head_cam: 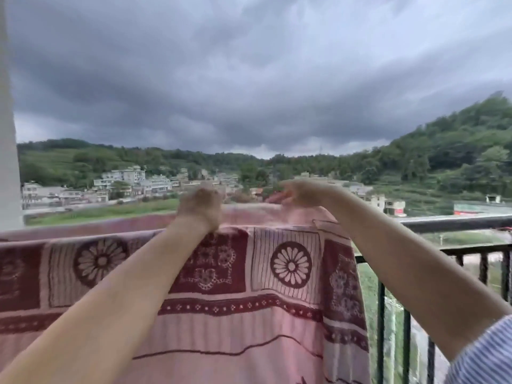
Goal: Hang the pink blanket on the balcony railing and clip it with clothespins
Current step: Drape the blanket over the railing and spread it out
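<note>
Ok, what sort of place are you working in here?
Most likely an upper-floor balcony in a hillside town. A dark metal railing carries the draped pink blanket, and beyond it lie buildings lower down, wooded hills and a heavy grey sky.

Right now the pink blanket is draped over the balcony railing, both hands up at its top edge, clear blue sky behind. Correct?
Not quite. The sky is not clear blue: the head view shows it filled with dark grey cloud. The rest stands: the pink blanket is draped over the balcony railing, with the left hand and right hand up at its top edge.
</note>
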The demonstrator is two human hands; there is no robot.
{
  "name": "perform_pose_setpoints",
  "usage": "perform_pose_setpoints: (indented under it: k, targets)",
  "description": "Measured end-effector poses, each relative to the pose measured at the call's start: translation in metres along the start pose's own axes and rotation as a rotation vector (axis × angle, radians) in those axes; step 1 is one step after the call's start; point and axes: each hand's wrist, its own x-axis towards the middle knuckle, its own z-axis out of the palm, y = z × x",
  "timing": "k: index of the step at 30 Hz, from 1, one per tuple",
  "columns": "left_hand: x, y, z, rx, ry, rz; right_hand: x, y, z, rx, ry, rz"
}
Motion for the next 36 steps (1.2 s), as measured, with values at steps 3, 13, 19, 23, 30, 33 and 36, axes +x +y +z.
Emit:
perform_pose_setpoints:
  k: [3, 13, 19, 23, 30, 33, 36]
  targets:
    - [-0.013, 0.017, 0.005, -0.273, -0.067, 0.256, -0.009, 0.015, 0.023, -0.022, -0.166, -0.075]
    - [-0.048, 0.043, 0.015, -0.307, 0.129, 0.336, -0.129, 0.03, 0.063, 0.516, 1.054, 0.004]
    - [-0.059, 0.05, 0.02, -0.232, 0.176, 0.305, -0.156, 0.037, 0.147, 1.244, 0.338, 0.241]
    - [-0.062, 0.051, 0.019, -0.21, 0.151, 0.263, -0.163, 0.032, 0.157, 1.657, -0.048, 0.229]
    - [-0.058, 0.056, 0.01, -0.134, 0.109, 0.262, -0.202, 0.027, 0.152, 0.953, -0.145, 0.334]
    - [-0.058, 0.055, 0.011, -0.066, 0.063, 0.252, -0.22, 0.043, 0.134, 0.531, 0.137, 0.405]
    - [-0.058, 0.06, 0.011, 0.037, 0.022, 0.248, -0.235, 0.065, 0.087, 0.268, 0.543, 0.453]
